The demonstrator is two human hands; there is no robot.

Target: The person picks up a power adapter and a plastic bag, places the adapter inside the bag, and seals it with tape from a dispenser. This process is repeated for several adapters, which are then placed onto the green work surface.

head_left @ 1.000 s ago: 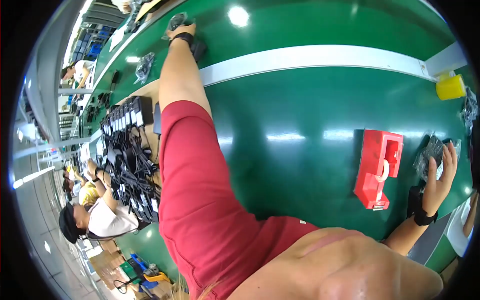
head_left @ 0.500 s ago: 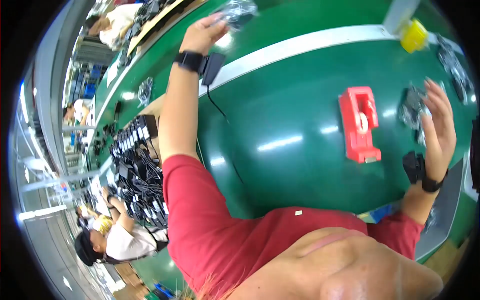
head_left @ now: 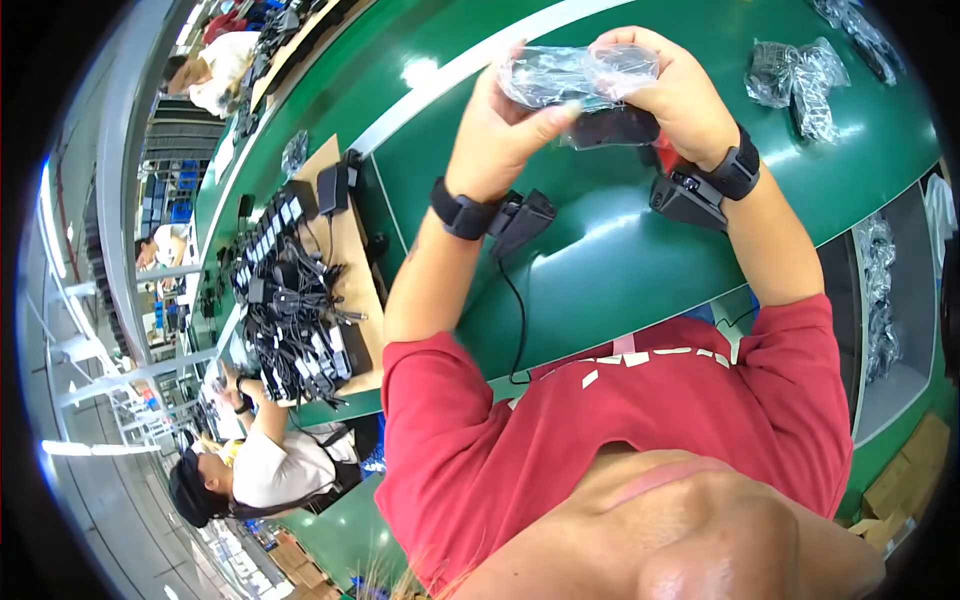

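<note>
Both hands have come together since half a second ago, when they were far apart, the left up by the white stripe and the right out near a red block. Now the left hand [head_left: 505, 120] and the right hand [head_left: 672, 95] meet over the green table [head_left: 600, 250]. They both grip one clear bag [head_left: 580, 72] with a dark thing inside it. The left thumb presses on the bag's lower edge, and the right fingers curl over its top. A black part [head_left: 615, 125] sits just under the bag, between the two hands. Each wrist wears a black band. More clear bags [head_left: 795, 72] lie on the table to the right, well apart from the hands. Far left, a pile of black chargers [head_left: 290, 310] rests on a brown board, and another person [head_left: 255, 470] works near it.
</note>
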